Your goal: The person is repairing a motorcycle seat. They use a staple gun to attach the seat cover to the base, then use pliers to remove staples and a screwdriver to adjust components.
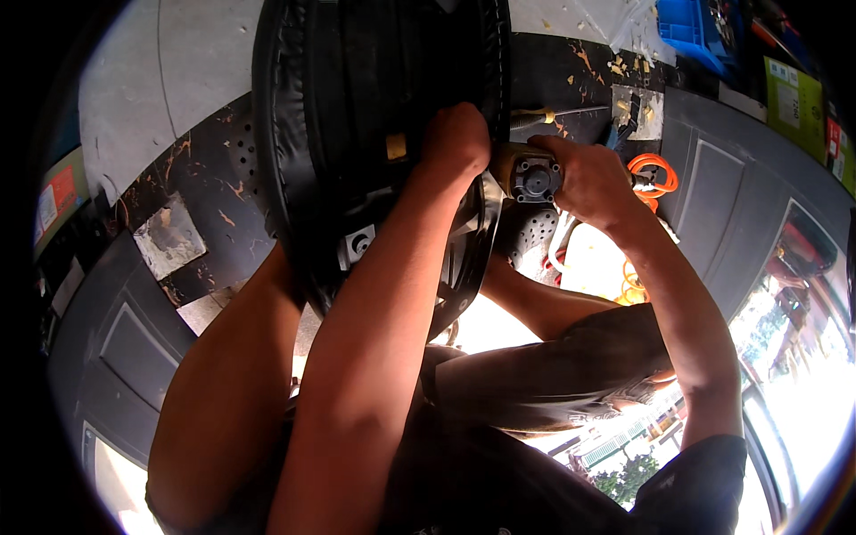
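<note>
A large round black wheel (pixel 379 80) stands upright between my knees, its two raised edges facing me. My left hand (pixel 457 141) reaches over it and rests near its right edge, with the fingers bent down and hidden. On the wheel's inner face are a small yellow patch (pixel 396 146) and a light square fitting with a round centre (pixel 358 244). My right hand (pixel 588 178) is wrapped round the handle of an impact wrench (pixel 535 178). The tool's bolted back end faces me, and its body lies against the wheel's right side; its front end is hidden.
An orange coiled hose (pixel 655 174) lies right of my right hand. Beyond the wrench is a screwdriver (pixel 535 117) on the dark, chipped floor. A blue crate (pixel 685 36) and a green box (pixel 796 105) stand far right. My perforated shoe (pixel 528 234) is beside the wheel.
</note>
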Tool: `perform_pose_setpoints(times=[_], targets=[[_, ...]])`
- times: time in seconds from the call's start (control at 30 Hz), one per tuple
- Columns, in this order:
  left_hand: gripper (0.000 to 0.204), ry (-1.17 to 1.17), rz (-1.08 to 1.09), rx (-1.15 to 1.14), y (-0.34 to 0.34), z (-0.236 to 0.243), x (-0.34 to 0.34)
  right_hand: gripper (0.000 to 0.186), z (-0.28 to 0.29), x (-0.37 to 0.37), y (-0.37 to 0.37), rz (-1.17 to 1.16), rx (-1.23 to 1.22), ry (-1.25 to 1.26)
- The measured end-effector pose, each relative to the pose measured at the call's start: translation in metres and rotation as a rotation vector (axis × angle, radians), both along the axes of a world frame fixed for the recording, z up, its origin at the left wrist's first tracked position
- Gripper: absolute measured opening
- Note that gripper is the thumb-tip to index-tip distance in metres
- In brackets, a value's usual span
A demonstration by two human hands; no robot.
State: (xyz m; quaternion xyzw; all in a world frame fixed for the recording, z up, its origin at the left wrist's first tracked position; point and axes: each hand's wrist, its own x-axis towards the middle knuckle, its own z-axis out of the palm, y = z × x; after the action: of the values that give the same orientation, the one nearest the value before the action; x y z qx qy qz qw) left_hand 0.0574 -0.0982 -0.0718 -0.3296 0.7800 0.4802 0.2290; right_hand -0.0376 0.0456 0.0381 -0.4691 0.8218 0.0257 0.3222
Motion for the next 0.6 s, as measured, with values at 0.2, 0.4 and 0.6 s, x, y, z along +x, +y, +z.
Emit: perform_pose_setpoints(times=[0.2, 0.4, 0.6], targets=[[0.019, -0.017, 0.012, 0.005, 0.001, -0.012, -0.001, 0.036, -0.005, 0.006, -0.007, -0.020, 0.099, 0.070], [0.021, 0.041, 0.026, -0.060, 0.002, -0.013, 0.001, 0.048, 0.002, 0.007, -0.001, -0.100, 0.018, 0.002], [0.027, 0.080, 0.063, -0.050, 0.004, -0.011, 0.005, 0.062, 0.028, 0.017, 0.020, -0.218, -0.041, -0.114]])
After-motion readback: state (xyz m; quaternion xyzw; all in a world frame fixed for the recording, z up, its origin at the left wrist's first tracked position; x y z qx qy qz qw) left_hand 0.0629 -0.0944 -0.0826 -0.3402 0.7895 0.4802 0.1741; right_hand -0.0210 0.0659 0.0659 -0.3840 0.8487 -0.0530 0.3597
